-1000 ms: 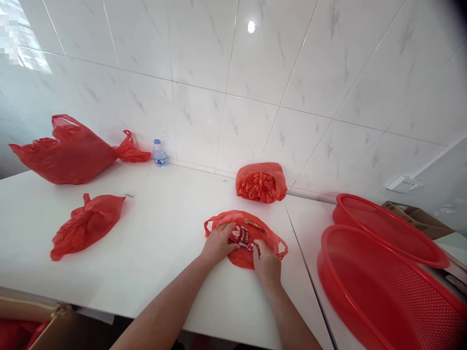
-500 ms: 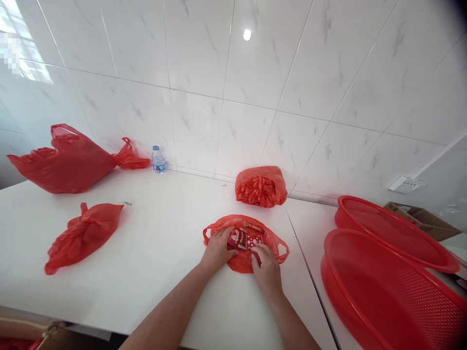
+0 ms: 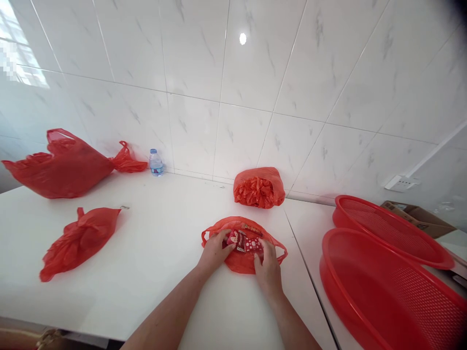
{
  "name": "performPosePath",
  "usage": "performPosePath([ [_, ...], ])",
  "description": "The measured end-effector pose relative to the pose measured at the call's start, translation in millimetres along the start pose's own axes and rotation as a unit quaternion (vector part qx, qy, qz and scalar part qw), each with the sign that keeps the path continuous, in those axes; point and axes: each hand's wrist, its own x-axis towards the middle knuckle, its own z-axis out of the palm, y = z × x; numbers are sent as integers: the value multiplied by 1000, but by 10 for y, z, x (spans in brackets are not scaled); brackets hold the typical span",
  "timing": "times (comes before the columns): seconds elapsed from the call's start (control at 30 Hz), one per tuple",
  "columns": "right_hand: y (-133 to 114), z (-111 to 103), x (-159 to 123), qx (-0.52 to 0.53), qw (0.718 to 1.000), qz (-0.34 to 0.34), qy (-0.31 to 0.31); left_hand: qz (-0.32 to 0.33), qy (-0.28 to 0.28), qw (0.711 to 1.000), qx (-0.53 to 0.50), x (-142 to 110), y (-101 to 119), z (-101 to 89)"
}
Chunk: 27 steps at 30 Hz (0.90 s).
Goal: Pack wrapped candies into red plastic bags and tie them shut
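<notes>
A red plastic bag (image 3: 239,265) lies spread flat on the white table, its handles out to either side. On it are small red wrapped packets (image 3: 252,244), one with white dots, side by side. My left hand (image 3: 214,250) closes thumb and fingers on the left end of the packets. At their right end, my right hand (image 3: 269,268) is curled with its fingers on the dotted part. Just behind them a narrow reddish packet (image 3: 251,228) rests on the bag. My fingers partly cover the packets' ends.
Behind the bag sits a red bundle of plastic bags (image 3: 259,188). Two red plastic baskets (image 3: 365,287) stand at the right, near a cardboard box (image 3: 419,218). Leftward are a knotted red bag (image 3: 82,240), a large red bag (image 3: 69,167) and a water bottle (image 3: 156,163).
My right hand has shifted its fingers outward to the right end of the packets, showing more of the dotted one. My left hand stays at the left end. The view has tilted slightly.
</notes>
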Motion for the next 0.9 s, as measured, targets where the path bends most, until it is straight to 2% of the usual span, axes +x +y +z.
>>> performPosePath([
  [0.2,-142,-19,281,-16,998,-56,-33,-13,-3,1000,-1,39,-12,-3],
  [0.3,-173,21,501,-40,996,-53,-64,-16,-8,1000,-18,42,-24,3],
  [0.4,-98,94,630,-60,995,-44,-62,-20,-2,1000,-22,38,-36,10],
  [0.67,205,237,568,-99,994,-31,-21,-22,22,999,-32,33,-59,32],
  [0.9,264,223,638,-74,996,-21,-42,-39,22,998,-49,7,29,20],
])
